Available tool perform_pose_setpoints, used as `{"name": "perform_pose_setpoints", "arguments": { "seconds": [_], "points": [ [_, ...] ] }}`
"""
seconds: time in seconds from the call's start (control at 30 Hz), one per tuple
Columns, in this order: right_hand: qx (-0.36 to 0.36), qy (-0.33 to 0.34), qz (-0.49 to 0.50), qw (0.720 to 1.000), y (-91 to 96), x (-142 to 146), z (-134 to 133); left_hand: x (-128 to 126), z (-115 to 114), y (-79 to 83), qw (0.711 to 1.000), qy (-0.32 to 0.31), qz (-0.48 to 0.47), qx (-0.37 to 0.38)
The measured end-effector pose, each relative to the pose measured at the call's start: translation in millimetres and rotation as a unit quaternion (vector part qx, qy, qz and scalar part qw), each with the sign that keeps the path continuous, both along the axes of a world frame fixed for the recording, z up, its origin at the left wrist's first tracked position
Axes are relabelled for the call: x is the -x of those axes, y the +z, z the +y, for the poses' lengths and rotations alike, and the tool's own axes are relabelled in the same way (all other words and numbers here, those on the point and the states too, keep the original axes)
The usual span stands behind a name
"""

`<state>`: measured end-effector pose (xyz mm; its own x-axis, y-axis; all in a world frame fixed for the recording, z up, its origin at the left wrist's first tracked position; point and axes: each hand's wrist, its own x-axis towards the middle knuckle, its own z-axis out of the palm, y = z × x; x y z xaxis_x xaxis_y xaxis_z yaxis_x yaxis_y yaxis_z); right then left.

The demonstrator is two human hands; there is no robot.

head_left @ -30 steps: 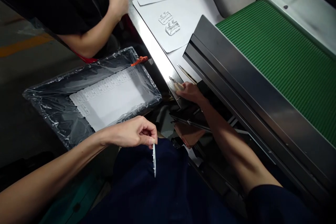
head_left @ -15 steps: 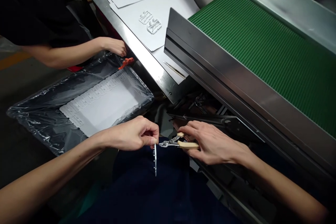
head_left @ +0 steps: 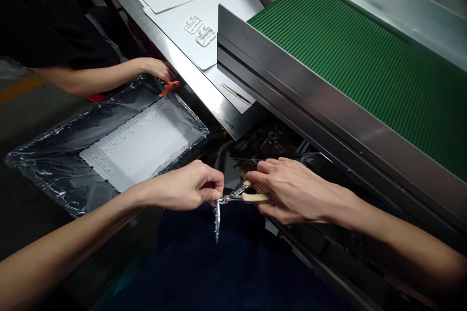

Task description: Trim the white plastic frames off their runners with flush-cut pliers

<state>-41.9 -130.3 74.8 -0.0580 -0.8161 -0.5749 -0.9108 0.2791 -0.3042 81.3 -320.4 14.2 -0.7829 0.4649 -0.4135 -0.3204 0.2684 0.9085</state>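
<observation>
My left hand (head_left: 195, 187) pinches the upper end of a thin white plastic part (head_left: 218, 223), which hangs edge-on over my dark-blue lap. Small bumps stick out from the part's left side. Wrapped round the cream handles of a pair of nippers (head_left: 255, 198) is my right hand (head_left: 297, 192). The nippers' metal jaws reach the top of the part, right beside my left fingertips. Their handles are spread somewhat apart. Whether the jaw tips bite into the plastic cannot be made out.
A bag-lined bin (head_left: 47, 155) at left holds white sheet and rows of white parts (head_left: 129, 126). Another person's hand (head_left: 160, 69) is by orange-handled pliers (head_left: 170, 88). Two white parts (head_left: 200, 33) and tweezers (head_left: 237, 93) lie on the bench. A green conveyor belt (head_left: 357, 58) runs at right.
The nippers have moved left, their jaws now up against the top of the white part. The part has turned slightly. The whole view has shifted a little.
</observation>
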Motion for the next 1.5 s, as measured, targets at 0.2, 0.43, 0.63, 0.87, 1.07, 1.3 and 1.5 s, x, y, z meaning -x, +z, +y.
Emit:
{"name": "perform_pose_setpoints", "arguments": {
  "seconds": [0.2, 0.43, 0.63, 0.87, 1.07, 1.3, 1.5],
  "points": [
    [0.016, 0.004, -0.003, 1.000, -1.8, 3.8, -0.4, -0.2, 8.3, -6.9, 1.000, 0.012, -0.022, -0.015],
    [-0.033, -0.138, -0.035, 0.989, -28.8, 5.5, 26.1, -11.0, 16.7, -22.1, 0.985, 0.130, -0.064, -0.088],
    [-0.002, -0.328, -0.069, 0.942, -54.5, -7.6, 67.4, -39.3, 57.2, -44.3, 0.896, 0.315, -0.182, -0.256],
    [0.097, -0.326, -0.039, 0.939, -62.6, -31.6, 70.9, -32.4, 73.0, -40.9, 0.791, 0.432, -0.249, -0.354],
    [0.105, -0.284, -0.002, 0.953, -61.0, -33.0, 65.2, -29.0, 71.6, -31.2, 0.813, 0.402, -0.249, -0.338],
    [0.095, -0.255, 0.020, 0.962, -59.8, -33.3, 66.7, -31.1, 71.4, -31.2, 0.826, 0.395, -0.244, -0.320],
    [0.080, -0.236, 0.034, 0.968, -58.2, -29.9, 65.6, -33.4, 68.2, -36.2, 0.844, 0.373, -0.234, -0.306]
  ]
}}
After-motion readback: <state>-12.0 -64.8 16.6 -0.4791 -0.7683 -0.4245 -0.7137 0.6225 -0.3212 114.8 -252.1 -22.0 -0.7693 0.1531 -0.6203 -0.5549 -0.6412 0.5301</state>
